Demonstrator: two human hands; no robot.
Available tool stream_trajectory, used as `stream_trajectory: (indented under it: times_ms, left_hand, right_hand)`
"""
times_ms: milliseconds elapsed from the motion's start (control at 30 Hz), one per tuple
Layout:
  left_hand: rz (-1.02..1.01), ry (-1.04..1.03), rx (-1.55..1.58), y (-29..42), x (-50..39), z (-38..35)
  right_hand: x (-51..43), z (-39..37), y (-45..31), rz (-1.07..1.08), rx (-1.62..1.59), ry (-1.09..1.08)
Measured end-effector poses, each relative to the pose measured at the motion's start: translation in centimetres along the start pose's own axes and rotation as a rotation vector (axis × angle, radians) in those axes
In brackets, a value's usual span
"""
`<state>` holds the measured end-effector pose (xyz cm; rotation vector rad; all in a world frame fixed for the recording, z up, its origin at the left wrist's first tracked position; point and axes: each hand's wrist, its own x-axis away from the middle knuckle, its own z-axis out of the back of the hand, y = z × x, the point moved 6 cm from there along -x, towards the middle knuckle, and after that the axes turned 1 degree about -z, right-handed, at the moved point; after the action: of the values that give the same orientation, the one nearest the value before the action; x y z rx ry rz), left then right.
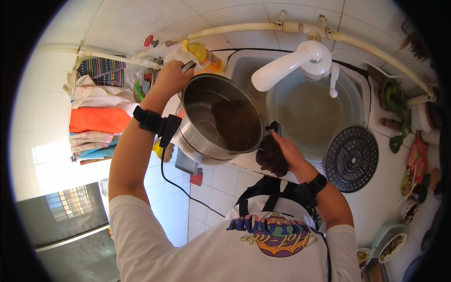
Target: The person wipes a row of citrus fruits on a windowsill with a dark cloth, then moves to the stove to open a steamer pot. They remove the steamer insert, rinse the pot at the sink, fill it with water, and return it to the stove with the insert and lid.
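A large stainless steel pot [201, 148] is tilted to the right over the near left edge of the sink [243, 63], with a little murky liquid inside. My left hand [175, 78] grips its far handle at the upper left. My right hand [289, 151] is at the opposite handle and holds a dark brown cloth [270, 157] bunched below it. Beside the pot, a translucent plastic basin [313, 116] with cloudy water sits in the sink under a white faucet [285, 67]. A perforated round metal steamer plate [351, 158] leans at the basin's right rim.
A yellow-capped orange bottle [209, 61] stands behind the pot. Folded cloths [100, 120] hang at the left wall. A brush [167, 151] is below the pot. Dishes of food [391, 247] and a green plant [393, 95] are on the right. A pipe [229, 29] runs along the wall.
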<state>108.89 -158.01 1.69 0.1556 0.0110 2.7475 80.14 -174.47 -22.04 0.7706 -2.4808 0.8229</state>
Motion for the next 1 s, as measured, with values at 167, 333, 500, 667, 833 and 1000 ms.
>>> stream_trajectory:
  times_ms: [167, 333, 500, 667, 833, 1000]
  left_hand:
    - [-0.083, 0.043, -0.160, 2.8, -1.1, 0.4]
    - [-0.148, 0.026, -0.258, 5.1, -2.8, -0.2]
    - [-0.179, -0.007, -0.147, 6.9, -3.4, -0.3]
    - [-0.224, -0.116, 0.151, 9.6, -3.6, -0.4]
    - [-0.312, -0.111, 0.177, 12.9, -3.2, 0.0]
    - [-0.306, -0.168, 0.137, 14.5, -3.1, -0.4]
  right_hand:
    - [-0.9, -1.1, 1.4, -0.114, -0.204, -0.106]
    - [-2.1, -1.8, 2.6, -0.269, -0.323, -0.167]
    - [-2.7, -2.1, 3.7, -0.368, -0.452, -0.165]
    - [-2.8, -2.0, 4.5, -0.427, -0.547, -0.206]
    - [-2.9, -2.6, 5.4, -0.456, -0.631, -0.378]
    - [-3.2, -3.3, 6.9, -0.470, -0.666, -0.489]
